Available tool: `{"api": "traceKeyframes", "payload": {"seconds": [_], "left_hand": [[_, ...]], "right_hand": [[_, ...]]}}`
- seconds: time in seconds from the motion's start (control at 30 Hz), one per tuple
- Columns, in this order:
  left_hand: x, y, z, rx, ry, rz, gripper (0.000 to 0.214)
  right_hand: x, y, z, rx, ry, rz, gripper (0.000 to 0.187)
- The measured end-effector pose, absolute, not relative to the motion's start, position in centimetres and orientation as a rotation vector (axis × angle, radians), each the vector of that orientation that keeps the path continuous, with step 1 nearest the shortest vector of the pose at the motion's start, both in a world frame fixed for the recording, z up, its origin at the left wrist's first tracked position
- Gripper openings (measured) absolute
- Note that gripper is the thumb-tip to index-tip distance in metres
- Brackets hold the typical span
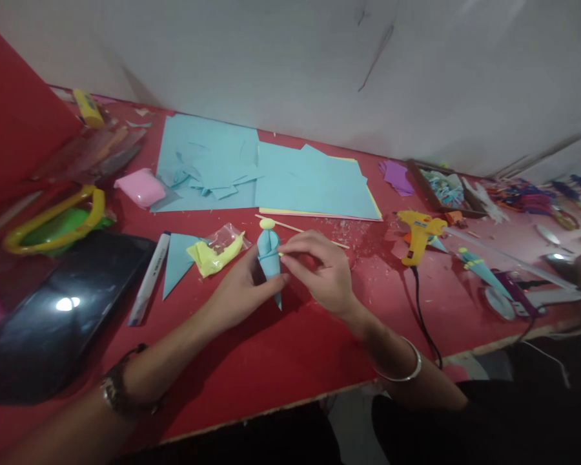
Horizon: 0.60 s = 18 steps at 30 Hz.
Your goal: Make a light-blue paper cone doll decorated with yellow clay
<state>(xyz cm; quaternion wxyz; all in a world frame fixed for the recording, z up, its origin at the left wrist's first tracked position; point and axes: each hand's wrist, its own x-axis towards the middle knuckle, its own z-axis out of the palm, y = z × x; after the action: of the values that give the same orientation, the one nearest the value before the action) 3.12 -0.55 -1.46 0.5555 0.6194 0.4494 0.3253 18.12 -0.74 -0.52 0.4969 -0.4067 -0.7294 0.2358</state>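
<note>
Point down, a light-blue paper cone (270,263) is gripped by my left hand (244,284), its thumb across the front. A pale yellow ball (267,224) tops the rolled blue paper at the cone's upper end. My right hand (322,268) pinches a tiny yellow bit (281,254) against the cone's right side, near its rim. Left of my left hand lies yellow clay (215,257) on clear plastic wrap. A thin wooden stick (295,228) rests on the red table behind both hands.
Blue paper sheets (314,181) and scraps lie at the back. A yellow glue gun (419,232) with a black cord stands right; another blue cone (484,271) lies beyond it. On the left are a marker (150,278), a black tablet-like slab (68,316) and a pink packet (141,187).
</note>
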Motion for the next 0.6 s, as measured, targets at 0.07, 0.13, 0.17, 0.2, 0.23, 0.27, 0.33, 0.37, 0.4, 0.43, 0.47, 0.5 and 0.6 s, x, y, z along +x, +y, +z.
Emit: {"api": "traceKeyframes", "payload": {"seconds": [0.07, 0.13, 0.17, 0.2, 0.23, 0.27, 0.33, 0.37, 0.4, 0.43, 0.47, 0.5, 0.6], "left_hand": [[3.09, -0.57, -1.47, 1.464, 1.051, 0.768, 0.032], [3.08, -0.6, -1.51, 1.476, 1.05, 0.772, 0.029], [3.08, -0.6, -1.53, 1.483, 1.048, 0.775, 0.028], [3.08, -0.61, -1.55, 1.49, 1.043, 0.781, 0.028], [3.08, -0.6, -1.57, 1.495, 1.035, 0.788, 0.028], [3.09, -0.6, -1.59, 1.499, 1.026, 0.793, 0.028], [3.12, -0.58, -1.58, 1.501, 1.017, 0.797, 0.028], [3.14, -0.57, -1.55, 1.499, 1.021, 0.796, 0.027], [3.16, -0.56, -1.52, 1.495, 1.028, 0.796, 0.027], [3.19, -0.56, -1.48, 1.49, 1.034, 0.796, 0.026], [3.21, -0.57, -1.46, 1.484, 1.036, 0.796, 0.027], [3.23, -0.57, -1.44, 1.476, 1.031, 0.798, 0.029], [3.23, -0.59, -1.48, 1.463, 1.004, 0.805, 0.032]], "right_hand": [[18.11, -0.74, -0.55, -0.979, -1.767, 0.569, 0.012], [18.1, -0.75, -0.58, -0.969, -1.763, 0.564, 0.012], [18.09, -0.76, -0.58, -0.968, -1.763, 0.562, 0.012], [18.07, -0.78, -0.58, -0.972, -1.765, 0.562, 0.012], [18.06, -0.8, -0.57, -0.977, -1.767, 0.563, 0.012], [18.05, -0.83, -0.55, -0.982, -1.768, 0.566, 0.011], [18.02, -0.88, -0.54, -0.981, -1.768, 0.58, 0.012], [18.0, -0.9, -0.55, -0.975, -1.765, 0.59, 0.012], [17.97, -0.92, -0.6, -0.966, -1.76, 0.601, 0.012], [17.94, -0.93, -0.67, -0.957, -1.748, 0.619, 0.013], [17.9, -0.93, -0.77, -0.95, -1.725, 0.645, 0.013], [17.86, -0.93, -0.87, -0.945, -1.691, 0.676, 0.014], [17.73, -0.89, -1.11, -0.939, -1.594, 0.747, 0.015]]}}
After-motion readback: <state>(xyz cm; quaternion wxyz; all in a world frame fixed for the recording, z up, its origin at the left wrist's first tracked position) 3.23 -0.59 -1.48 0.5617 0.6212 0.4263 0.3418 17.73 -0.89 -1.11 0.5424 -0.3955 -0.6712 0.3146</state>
